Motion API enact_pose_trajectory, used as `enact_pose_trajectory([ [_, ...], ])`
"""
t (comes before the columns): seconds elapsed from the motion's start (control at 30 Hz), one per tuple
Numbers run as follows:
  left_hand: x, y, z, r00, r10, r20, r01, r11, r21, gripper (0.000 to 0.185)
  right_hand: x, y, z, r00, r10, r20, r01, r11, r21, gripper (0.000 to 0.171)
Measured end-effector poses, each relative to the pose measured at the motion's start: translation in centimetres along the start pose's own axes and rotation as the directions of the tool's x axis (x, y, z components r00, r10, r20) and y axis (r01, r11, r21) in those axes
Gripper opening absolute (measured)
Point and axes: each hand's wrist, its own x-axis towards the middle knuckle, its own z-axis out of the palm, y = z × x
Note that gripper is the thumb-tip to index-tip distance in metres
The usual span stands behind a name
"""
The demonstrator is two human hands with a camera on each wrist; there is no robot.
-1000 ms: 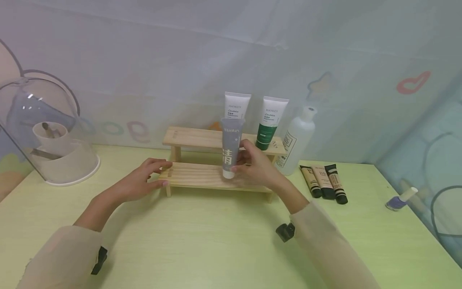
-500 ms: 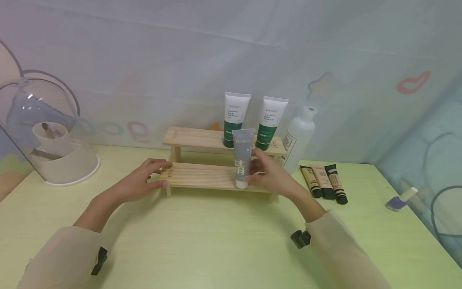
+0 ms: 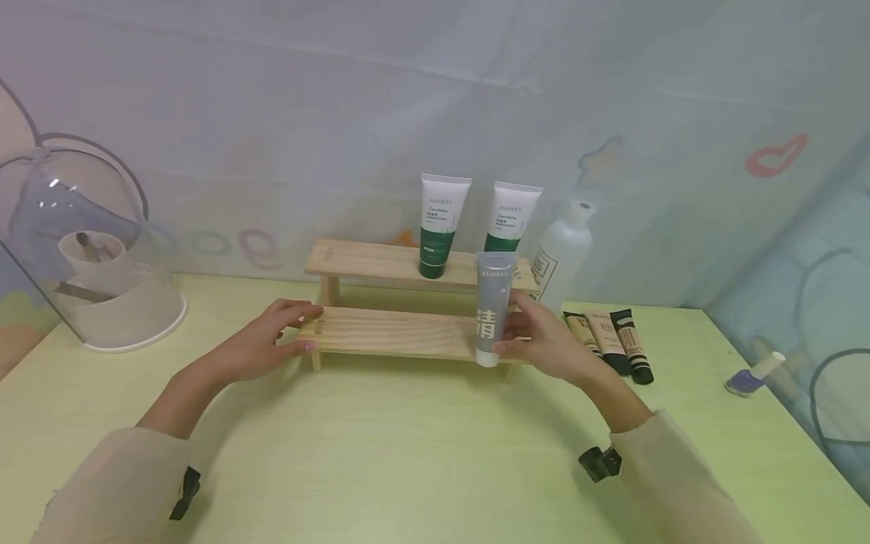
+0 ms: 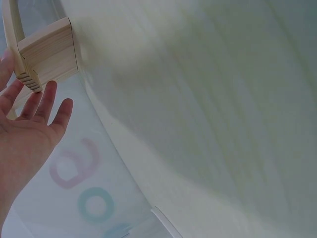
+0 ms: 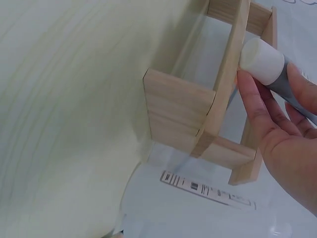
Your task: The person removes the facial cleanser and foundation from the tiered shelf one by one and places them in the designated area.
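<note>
My right hand (image 3: pixel 544 344) grips a grey tube (image 3: pixel 491 306) with a white cap (image 5: pixel 261 60), held upright, cap down, at the right end of the lower step of a two-step wooden rack (image 3: pixel 387 332). In the right wrist view the fingers (image 5: pixel 257 106) wrap the tube beside the rack's end leg (image 5: pixel 181 116). My left hand (image 3: pixel 265 344) rests with straight fingers against the rack's left end (image 4: pixel 47 54). Two white-and-green tubes (image 3: pixel 439 224) (image 3: pixel 510 219) stand cap down on the upper step.
A white bottle (image 3: pixel 560 253) stands right of the rack. Three small tubes (image 3: pixel 608 344) lie on the green table (image 3: pixel 408 453) to the right, with a purple nail polish bottle (image 3: pixel 751 375) farther right. A clear domed case (image 3: pixel 81 249) with a white cup sits far left.
My right hand has carried the grey tube rightward and slightly down along the lower step, from the middle to its right end. The left hand has stayed in place.
</note>
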Motion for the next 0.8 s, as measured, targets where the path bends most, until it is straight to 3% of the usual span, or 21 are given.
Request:
enact_pose_trajectory([
  [0.23, -0.1, 0.1, 0.0, 1.000, 0.006, 0.002, -0.006, 1.000, -0.001, 0.053, -1.4, 0.4, -1.0, 0.998, 0.064, 0.002, -0.064, 0.998, 0.019, 0.064],
  [0.4, -0.1, 0.1, 0.0, 1.000, 0.009, 0.002, -0.009, 1.000, -0.005, 0.053, -2.5, 0.5, -1.5, 0.994, 0.104, 0.016, -0.104, 0.993, 0.053, 0.056],
  [0.63, -0.1, 0.0, 0.0, 1.000, 0.008, 0.002, -0.008, 1.000, 0.000, 0.053, -4.2, 1.3, -2.3, 0.981, 0.186, 0.057, -0.193, 0.968, 0.163, 0.054],
  [0.8, 0.0, 0.0, 0.0, 1.000, 0.014, 0.004, -0.014, 1.000, 0.000, 0.053, -5.7, 2.3, -3.0, 0.975, 0.211, 0.066, -0.219, 0.962, 0.165, 0.055],
])
